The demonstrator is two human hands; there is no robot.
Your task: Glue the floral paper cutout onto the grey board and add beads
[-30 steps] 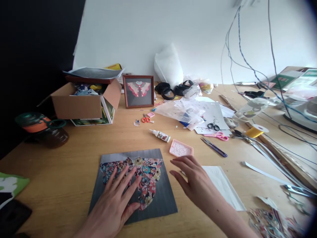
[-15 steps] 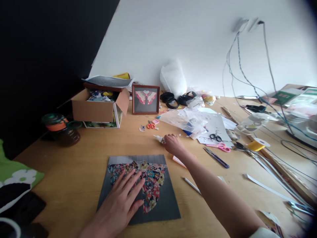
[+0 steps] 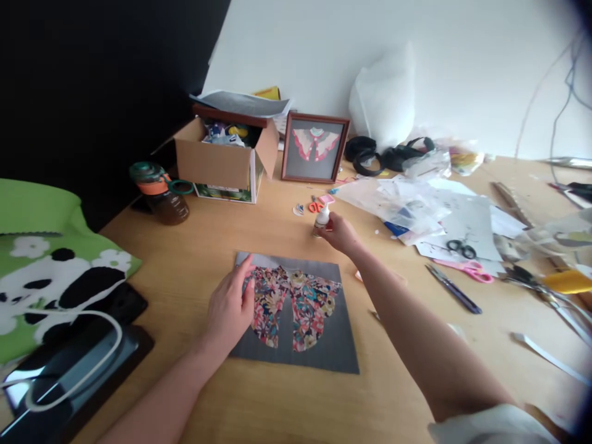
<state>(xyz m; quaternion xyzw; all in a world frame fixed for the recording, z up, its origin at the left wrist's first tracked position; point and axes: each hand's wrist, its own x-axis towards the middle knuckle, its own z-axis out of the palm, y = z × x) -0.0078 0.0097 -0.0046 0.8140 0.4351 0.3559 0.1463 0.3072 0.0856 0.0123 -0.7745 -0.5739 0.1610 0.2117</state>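
A grey card (image 3: 333,345) lies on the wooden table (image 3: 194,271) in front of me, with a floral fabric butterfly shape (image 3: 300,302) laid on it. My left hand (image 3: 229,305) rests on the left side of the card, its fingers curled over the left wing's edge. My right hand (image 3: 340,234) reaches beyond the card and is closed round a small white glue bottle (image 3: 321,219), which it holds upright just above the table.
Behind stand a cardboard box (image 3: 222,160), a framed butterfly picture (image 3: 314,148), a brown bottle (image 3: 161,191) and small orange scissors (image 3: 316,206). To the right lie papers (image 3: 453,216), black scissors (image 3: 460,248), pink scissors (image 3: 467,268) and snips (image 3: 453,288). A panda cloth (image 3: 50,265) lies left.
My right hand reached forward from beside the card, took the glue bottle and lifted it upright. My left hand slid to the card's left edge. The view shifted left.
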